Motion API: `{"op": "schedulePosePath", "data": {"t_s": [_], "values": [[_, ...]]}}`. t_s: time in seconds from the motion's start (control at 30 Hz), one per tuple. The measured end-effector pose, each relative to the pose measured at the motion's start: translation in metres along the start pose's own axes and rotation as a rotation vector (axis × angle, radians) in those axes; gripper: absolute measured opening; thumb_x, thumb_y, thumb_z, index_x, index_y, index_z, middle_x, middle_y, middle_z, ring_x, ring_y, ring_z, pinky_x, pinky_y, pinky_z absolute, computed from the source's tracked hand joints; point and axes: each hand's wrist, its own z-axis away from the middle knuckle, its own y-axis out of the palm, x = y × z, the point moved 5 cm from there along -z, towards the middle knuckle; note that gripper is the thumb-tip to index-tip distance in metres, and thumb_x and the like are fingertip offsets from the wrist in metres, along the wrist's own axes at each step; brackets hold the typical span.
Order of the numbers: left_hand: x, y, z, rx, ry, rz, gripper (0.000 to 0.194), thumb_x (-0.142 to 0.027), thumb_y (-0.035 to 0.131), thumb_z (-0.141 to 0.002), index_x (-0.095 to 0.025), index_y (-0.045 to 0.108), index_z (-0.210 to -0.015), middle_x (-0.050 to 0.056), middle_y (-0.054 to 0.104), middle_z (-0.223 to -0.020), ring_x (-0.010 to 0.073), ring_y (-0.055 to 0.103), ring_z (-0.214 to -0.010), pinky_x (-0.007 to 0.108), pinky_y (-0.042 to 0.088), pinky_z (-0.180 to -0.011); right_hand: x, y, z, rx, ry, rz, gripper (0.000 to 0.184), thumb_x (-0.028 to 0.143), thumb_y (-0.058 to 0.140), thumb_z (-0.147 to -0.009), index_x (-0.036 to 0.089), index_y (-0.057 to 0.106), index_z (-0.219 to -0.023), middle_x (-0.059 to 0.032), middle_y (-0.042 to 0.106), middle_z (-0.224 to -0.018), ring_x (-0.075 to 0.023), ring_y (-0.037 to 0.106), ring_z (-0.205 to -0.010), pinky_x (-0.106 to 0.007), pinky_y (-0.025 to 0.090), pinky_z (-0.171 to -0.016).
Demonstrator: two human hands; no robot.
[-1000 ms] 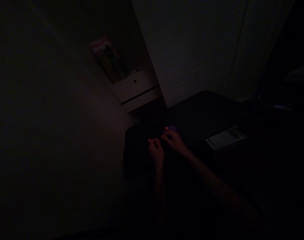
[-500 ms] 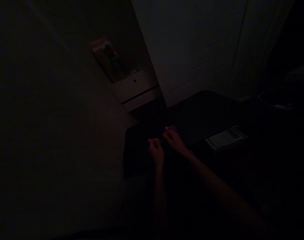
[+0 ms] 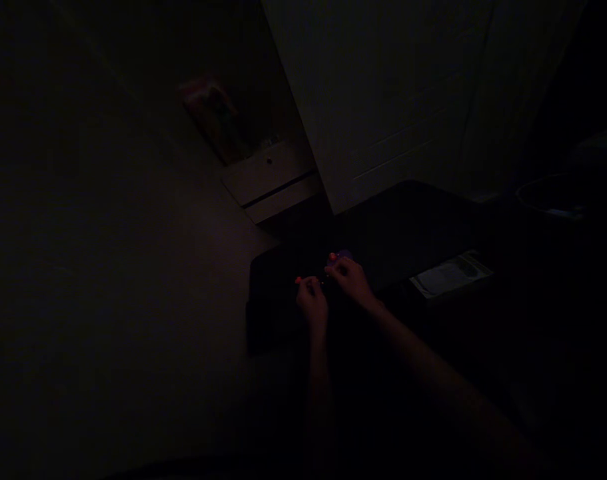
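The view is very dark. Over a dark tabletop (image 3: pixel 403 227), my left hand (image 3: pixel 314 303) is closed in a pinch, with a small glowing red-orange bit (image 3: pixel 298 280) at its fingertips. Close beside it on the right, my right hand (image 3: pixel 352 281) also pinches with thumb and forefinger. A round orange-red bit (image 3: pixel 332 257) and a purple patch (image 3: pixel 345 255) show just beyond the right fingers. What either hand grips is too small and dark to name. Tiny bright specks lie between the two hands.
A flat box or booklet with a pale face (image 3: pixel 450 277) lies right of my hands. Behind stand a white drawer unit (image 3: pixel 270 177) and a large pale panel (image 3: pixel 383 100). A wall (image 3: pixel 133 267) rises on the left; a thin pale loop (image 3: pixel 543 180) shows at right.
The scene has grown dimmer. My right hand has shifted very slightly to the right, and more of the orange-red bit beyond it shows. My left hand stays in place.
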Motion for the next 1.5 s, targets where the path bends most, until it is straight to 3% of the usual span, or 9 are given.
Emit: {"op": "schedulePosePath", "data": {"t_s": [0.5,0.7,0.9,1.13,1.5], "values": [[-0.0038,-0.0011,-0.0002,0.01,-0.025,0.01,0.019,-0.035,0.055,-0.099,-0.02,0.066,-0.094,0.006,0.075,-0.086,0.0188,0.071,-0.08,0.03,0.053,-0.078,0.0034,-0.0006,0.001,-0.005,0.02,0.019,0.027,0.04,0.078,-0.086,0.022,0.063,-0.074,-0.0025,0.067,-0.077,-0.0189,0.062,-0.071,-0.033,0.05,-0.071],[-0.0034,-0.0021,-0.0003,0.003,-0.018,-0.012,0.018,-0.033,0.055,-0.099,-0.02,0.066,-0.094,0.006,0.075,-0.087,0.0193,0.071,-0.081,0.03,0.053,-0.079,0.0029,0.0014,0.0025,0.014,0.028,-0.002,0.012,0.031,0.078,-0.086,0.021,0.074,-0.08,-0.0047,0.075,-0.087,-0.0216,0.069,-0.082,-0.035,0.053,-0.079],[-0.0021,-0.0007,-0.0005,0.003,-0.028,-0.018,0.019,-0.034,0.055,-0.099,-0.02,0.066,-0.095,0.006,0.075,-0.086,0.0197,0.071,-0.082,0.031,0.052,-0.079,0.0022,0.0041,0.0014,0.062,0.003,0.006,0.01,0.028,0.077,-0.088,0.023,0.078,-0.079,-0.0048,0.077,-0.087,-0.0229,0.071,-0.085,-0.039,0.054,-0.085],[-0.002,-0.0011,-0.0013,-0.001,-0.023,-0.038,0.02,-0.036,0.055,-0.099,-0.02,0.066,-0.095,0.007,0.075,-0.089,0.0206,0.071,-0.083,0.032,0.052,-0.079,0.0032,0.0046,0.001,0.088,0.025,0.037,0.022,0.037,0.081,-0.086,0.021,0.07,-0.073,-0.0036,0.071,-0.077,-0.0209,0.065,-0.073,-0.036,0.052,-0.073],[-0.0029,-0.0014,-0.0015,0.003,-0.016,-0.024,0.021,-0.037,0.055,-0.099,-0.02,0.066,-0.094,0.008,0.075,-0.09,0.0206,0.071,-0.083,0.032,0.053,-0.08,0.0044,0.0041,0.001,0.055,0.041,0.061,0.049,0.064,0.077,-0.082,0.023,0.058,-0.065,-0.0005,0.062,-0.063,-0.017,0.055,-0.06,-0.03,0.042,-0.058]]}}
